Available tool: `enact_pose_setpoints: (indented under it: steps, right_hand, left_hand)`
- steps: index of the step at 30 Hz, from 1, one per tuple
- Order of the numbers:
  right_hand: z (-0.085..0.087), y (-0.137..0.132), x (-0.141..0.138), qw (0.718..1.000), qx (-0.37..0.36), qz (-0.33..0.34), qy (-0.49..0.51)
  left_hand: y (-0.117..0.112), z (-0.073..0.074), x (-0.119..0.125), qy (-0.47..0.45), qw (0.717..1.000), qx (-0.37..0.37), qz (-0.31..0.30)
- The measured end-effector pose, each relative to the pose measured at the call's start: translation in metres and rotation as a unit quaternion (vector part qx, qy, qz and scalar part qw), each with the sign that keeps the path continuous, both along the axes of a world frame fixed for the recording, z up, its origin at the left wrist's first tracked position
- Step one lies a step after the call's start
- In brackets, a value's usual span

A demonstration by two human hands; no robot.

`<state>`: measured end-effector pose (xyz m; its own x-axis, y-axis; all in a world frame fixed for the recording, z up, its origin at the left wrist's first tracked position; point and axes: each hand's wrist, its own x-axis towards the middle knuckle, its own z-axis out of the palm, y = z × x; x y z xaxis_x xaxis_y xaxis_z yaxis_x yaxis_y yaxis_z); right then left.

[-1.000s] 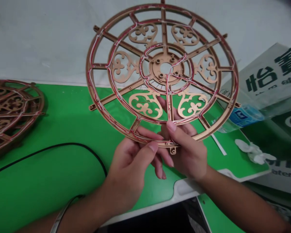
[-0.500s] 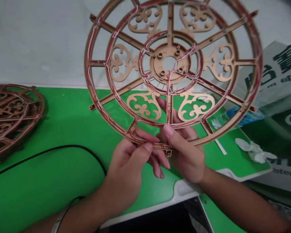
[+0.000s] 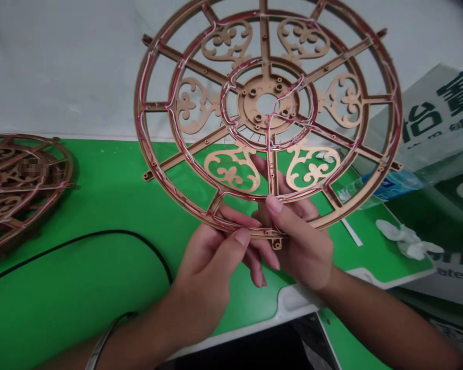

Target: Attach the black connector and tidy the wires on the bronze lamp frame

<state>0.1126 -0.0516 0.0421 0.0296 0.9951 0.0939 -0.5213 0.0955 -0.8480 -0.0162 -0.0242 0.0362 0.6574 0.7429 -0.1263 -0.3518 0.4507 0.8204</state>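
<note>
A round gold-brown lattice frame [image 3: 270, 69] with spokes and scroll ornaments is held up above the table, tilted toward me. Red and white wires [image 3: 270, 134] run along its rings and some spokes. My left hand [image 3: 212, 277] pinches the lower outer rim between thumb and fingers, left of the bottom lug. Just right of that lug, my right hand [image 3: 306, 241] grips the same frame, thumb on the bottom spoke where it meets the middle ring. Some right fingers show behind the lattice; the frame's top edge is cut off.
Similar wired frames [image 3: 23, 185] lie stacked at the left on the green table [image 3: 111, 288]. A black cable [image 3: 111, 232] curves nearby. At right are a plastic bottle [image 3: 393, 185], crumpled white material [image 3: 407, 239], a white strip [image 3: 352, 232] and printed boxes [image 3: 447, 118]. A pale wall stands behind.
The lattice frame has turned and tilted slightly, its right side shifting left and its upper part lower in view. Both hands have moved a little right, keeping their grips.
</note>
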Motion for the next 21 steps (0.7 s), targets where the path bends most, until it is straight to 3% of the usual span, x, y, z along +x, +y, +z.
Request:
enact_pose_setpoints:
  steps: [9, 15, 21]
  right_hand:
    - [-0.0028, -0.0027, -0.0033, 0.999, 0.009, 0.003, -0.040]
    - [0.0016, -0.0002, -0.0007, 0.997, -0.024, -0.064, -0.039]
    - [0.0016, 0.0007, -0.0002, 0.998, -0.018, -0.046, -0.049]
  left_hand:
    - [0.0039, -0.0011, 0.0023, 0.017, 1.000, -0.010, -0.005]
    - [0.0009, -0.0048, 0.0011, -0.019, 1.000, 0.007, -0.014]
    - [0.0019, -0.0031, 0.0018, -0.018, 1.000, -0.004, -0.019]
